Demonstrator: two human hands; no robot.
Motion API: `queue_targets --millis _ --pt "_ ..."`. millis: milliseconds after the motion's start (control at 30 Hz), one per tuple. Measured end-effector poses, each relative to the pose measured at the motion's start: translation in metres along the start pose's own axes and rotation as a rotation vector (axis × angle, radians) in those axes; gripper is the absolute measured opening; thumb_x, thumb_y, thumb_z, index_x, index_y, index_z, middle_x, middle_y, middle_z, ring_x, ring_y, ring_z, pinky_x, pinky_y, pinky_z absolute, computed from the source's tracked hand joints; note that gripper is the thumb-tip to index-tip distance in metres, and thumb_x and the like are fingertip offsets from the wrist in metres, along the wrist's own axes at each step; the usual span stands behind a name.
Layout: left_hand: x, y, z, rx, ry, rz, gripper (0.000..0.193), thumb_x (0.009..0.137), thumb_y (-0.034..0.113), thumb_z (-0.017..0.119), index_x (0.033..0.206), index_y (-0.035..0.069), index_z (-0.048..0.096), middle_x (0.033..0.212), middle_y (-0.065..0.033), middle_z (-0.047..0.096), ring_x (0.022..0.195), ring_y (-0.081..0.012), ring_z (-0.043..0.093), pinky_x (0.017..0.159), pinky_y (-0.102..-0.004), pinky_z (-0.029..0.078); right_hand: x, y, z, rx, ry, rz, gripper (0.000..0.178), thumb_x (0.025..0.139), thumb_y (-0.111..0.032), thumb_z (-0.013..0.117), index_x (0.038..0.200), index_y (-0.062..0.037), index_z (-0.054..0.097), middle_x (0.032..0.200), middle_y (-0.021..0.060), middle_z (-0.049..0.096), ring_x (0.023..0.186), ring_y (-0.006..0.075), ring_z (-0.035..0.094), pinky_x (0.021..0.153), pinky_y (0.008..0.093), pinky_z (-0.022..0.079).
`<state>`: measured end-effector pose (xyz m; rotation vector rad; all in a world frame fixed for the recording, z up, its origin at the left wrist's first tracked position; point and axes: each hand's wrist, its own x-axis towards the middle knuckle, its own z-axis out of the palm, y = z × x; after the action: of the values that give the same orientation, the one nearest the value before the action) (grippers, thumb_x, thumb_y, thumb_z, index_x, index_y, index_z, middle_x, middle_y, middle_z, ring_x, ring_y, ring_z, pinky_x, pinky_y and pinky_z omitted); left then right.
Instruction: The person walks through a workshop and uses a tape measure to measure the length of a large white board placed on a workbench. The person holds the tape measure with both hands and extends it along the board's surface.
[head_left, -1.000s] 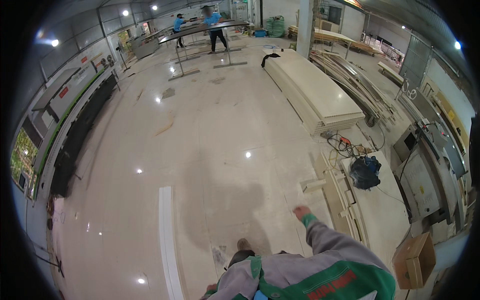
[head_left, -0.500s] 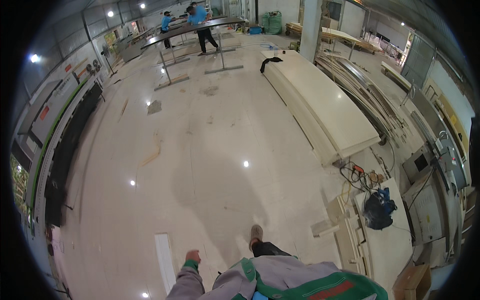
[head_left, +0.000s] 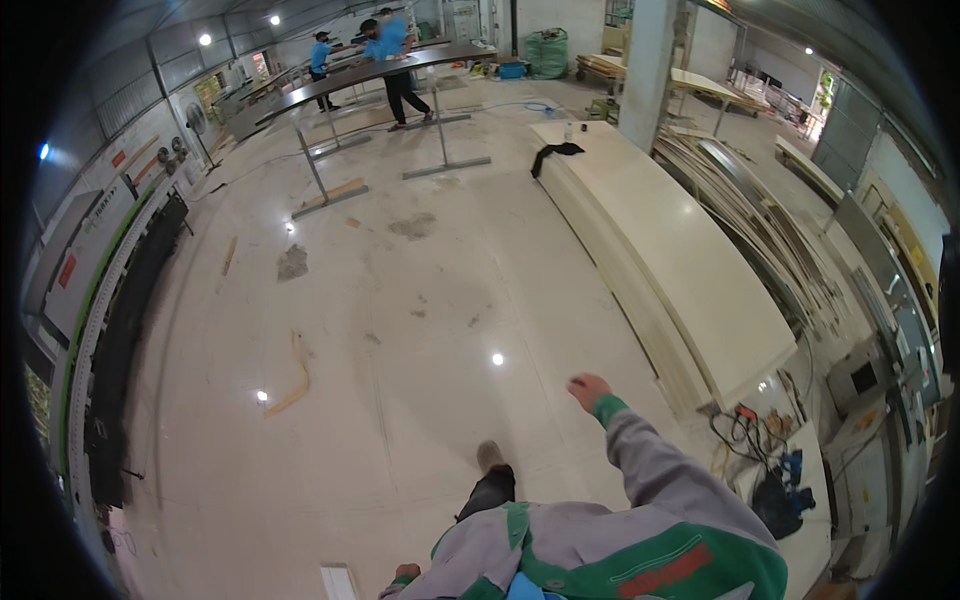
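Note:
My right hand (head_left: pixel 589 389) is swung out in front of me over the floor, its green cuff and grey sleeve trailing back to the lower right. Its fingers are loosely bent and a little apart, with nothing seen in them. Nearest to it is a long stack of cream boards (head_left: pixel 680 270). Low at the bottom edge, my left hand (head_left: pixel 407 571) shows only in small part beside my jacket; its fingers are hidden. One shoe (head_left: pixel 490 456) is stepping forward on the pale floor.
Two people in blue shirts stand at a long dark panel (head_left: pixel 380 72) on metal stands. A long machine (head_left: pixel 130 300) lines the left wall. At right are a pillar (head_left: pixel 650 75), wood strips (head_left: pixel 750 210), cables and a dark tool (head_left: pixel 780 500). A white strip (head_left: pixel 338 580) lies near my left hand.
I have walked forward, so the board stack and the panel are nearer. My right hand has swung into view; my left hand has dropped back toward the lower edge.

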<state>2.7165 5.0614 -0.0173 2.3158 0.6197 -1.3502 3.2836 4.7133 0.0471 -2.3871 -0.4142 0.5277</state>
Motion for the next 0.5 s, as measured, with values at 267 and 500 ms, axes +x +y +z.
queue_targets --millis 267,500 --pt "0.23 0.073 -0.385 0.27 0.254 0.187 0.028 0.096 0.024 0.063 0.114 0.007 0.077 0.114 -0.0222 0.077 0.113 -0.0413 0.072 0.1 -0.0516 0.056 0.023 0.145 0.062 -0.698 -0.864 0.285 0.065 0.107 -0.059 0.041 0.141 -0.0108 0.069 0.147 0.0165 0.065 0.14 0.0376 0.058 0.118 0.0534 0.043" --pt "0.36 0.183 -0.717 -0.727 0.641 0.042 0.039 0.099 0.026 0.058 0.129 0.005 0.071 0.132 -0.0214 0.072 0.126 -0.0391 0.066 0.109 -0.0449 0.052 0.2 0.14 0.031 -0.424 -0.871 0.512 0.065 0.106 -0.058 0.043 0.14 -0.0094 0.069 0.146 0.0178 0.065 0.139 0.0395 0.058 0.118 0.0535 0.043"
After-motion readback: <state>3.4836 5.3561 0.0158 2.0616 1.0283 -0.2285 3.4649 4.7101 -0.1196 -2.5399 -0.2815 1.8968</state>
